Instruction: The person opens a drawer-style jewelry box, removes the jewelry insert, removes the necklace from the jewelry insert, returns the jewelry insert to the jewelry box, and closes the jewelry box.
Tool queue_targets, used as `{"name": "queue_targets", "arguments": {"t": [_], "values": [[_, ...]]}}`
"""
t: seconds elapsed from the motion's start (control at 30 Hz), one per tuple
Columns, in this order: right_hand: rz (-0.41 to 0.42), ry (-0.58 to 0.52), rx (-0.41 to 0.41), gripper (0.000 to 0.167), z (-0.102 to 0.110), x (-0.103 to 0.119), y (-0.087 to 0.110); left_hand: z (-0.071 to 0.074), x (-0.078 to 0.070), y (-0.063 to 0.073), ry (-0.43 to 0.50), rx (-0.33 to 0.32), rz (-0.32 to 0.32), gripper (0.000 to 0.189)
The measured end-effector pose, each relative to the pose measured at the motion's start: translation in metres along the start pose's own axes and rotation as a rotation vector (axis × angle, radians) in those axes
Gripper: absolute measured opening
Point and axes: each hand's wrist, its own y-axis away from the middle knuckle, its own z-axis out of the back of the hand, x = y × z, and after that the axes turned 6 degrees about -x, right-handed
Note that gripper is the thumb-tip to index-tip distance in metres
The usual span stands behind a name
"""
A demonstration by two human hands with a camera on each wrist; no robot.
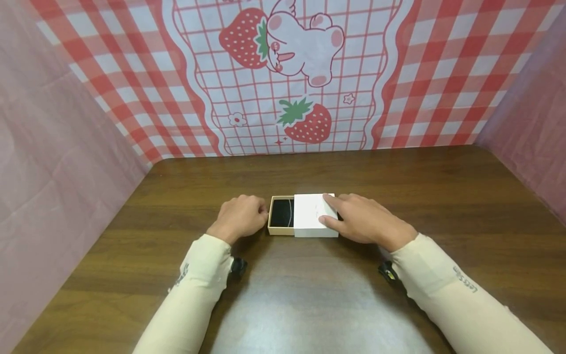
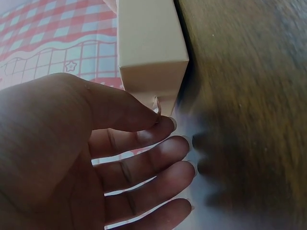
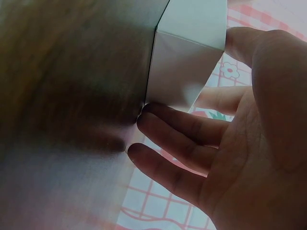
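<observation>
A small box sits near the middle of a brown wooden table (image 1: 398, 187). It has two parts: a tan tray (image 1: 279, 216) with a black lining, and a white sleeve (image 1: 313, 215) covering the tray's right portion. The tray sticks out of the sleeve's left end, showing the dark inside.

The left hand (image 1: 240, 216) is against the left end of the tray. In the left wrist view its thumb and forefinger pinch a small tab at the end of the tray, while the other fingers (image 2: 158, 165) lie loosely extended below.

The right hand (image 1: 362, 219) lies on the right side of the sleeve. Its forefinger rests straight across the sleeve's top and its thumb presses the near edge. In the right wrist view, the fingers (image 3: 182, 124) are fairly straight and touch the sleeve's end wall.

Both arms wear cream sleeves, each with a dark camera at the wrist.

Behind the box, past the table's far edge, hangs a red and white checked backdrop (image 1: 442, 73) printed with strawberries and a cartoon bunny. Pink cloth (image 1: 57, 172) walls the table to the left and right of the box.
</observation>
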Motion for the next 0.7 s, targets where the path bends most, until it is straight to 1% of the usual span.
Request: {"name": "queue_targets", "arguments": {"t": [0.47,0.7], "values": [[-0.010,-0.002,0.009,0.071,0.0000,-0.0001,-0.0014,-0.0018,0.0053,-0.0024,0.016,0.017,0.016,0.013],[-0.007,-0.005,0.005,0.071,0.0003,0.0004,-0.0014,-0.0027,0.0086,-0.0021,0.028,0.015,0.013,0.016]]}}
